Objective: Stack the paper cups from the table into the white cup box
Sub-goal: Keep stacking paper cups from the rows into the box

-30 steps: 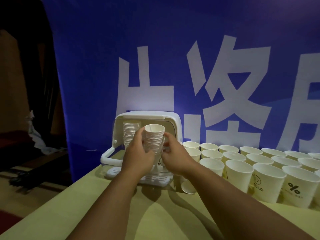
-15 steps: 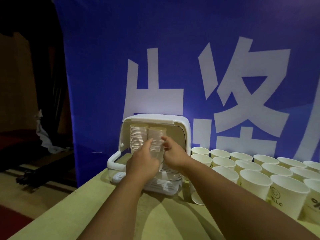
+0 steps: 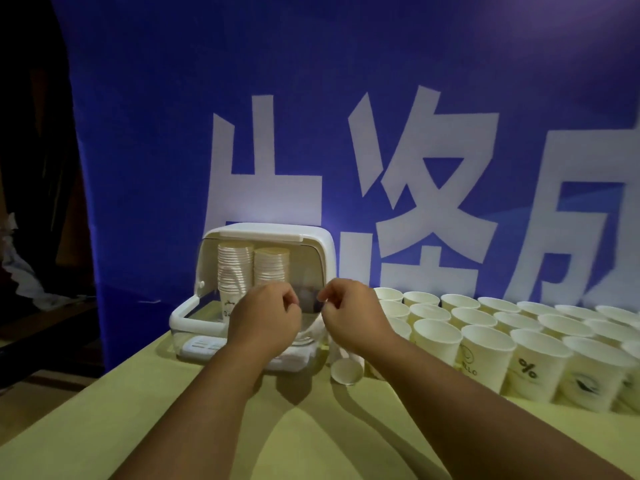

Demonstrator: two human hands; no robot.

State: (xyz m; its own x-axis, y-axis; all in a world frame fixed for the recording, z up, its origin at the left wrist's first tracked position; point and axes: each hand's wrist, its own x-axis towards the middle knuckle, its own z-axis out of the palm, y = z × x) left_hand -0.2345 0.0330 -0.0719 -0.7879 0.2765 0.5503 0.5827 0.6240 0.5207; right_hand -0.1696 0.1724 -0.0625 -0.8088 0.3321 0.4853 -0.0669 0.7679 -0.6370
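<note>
White cup box [image 3: 313,251]: stands open at the back of the yellow-green table [image 3: 145,420], against the blue banner [image 3: 173,133]; I place everything else from this box.
Stacks inside the box: two tall stacks of paper cups, the left stack [image 3: 234,271] touching the right stack [image 3: 271,266], both upright under the box's roof.
Clear lid [image 3: 306,296]: partly lowered across the box's opening, in front of the stacks.
My left hand [image 3: 265,318]: before the box's opening, fingers curled narrow; I cannot tell whether it pinches the lid.
My right hand [image 3: 353,311]: just beside my left, fingers curled narrow at the lid's edge; grip unclear.
Loose paper cups [image 3: 485,344]: rows standing upright right of the box.
Tipped cup [image 3: 346,370]: lying on its side near the box's right front corner.
</note>
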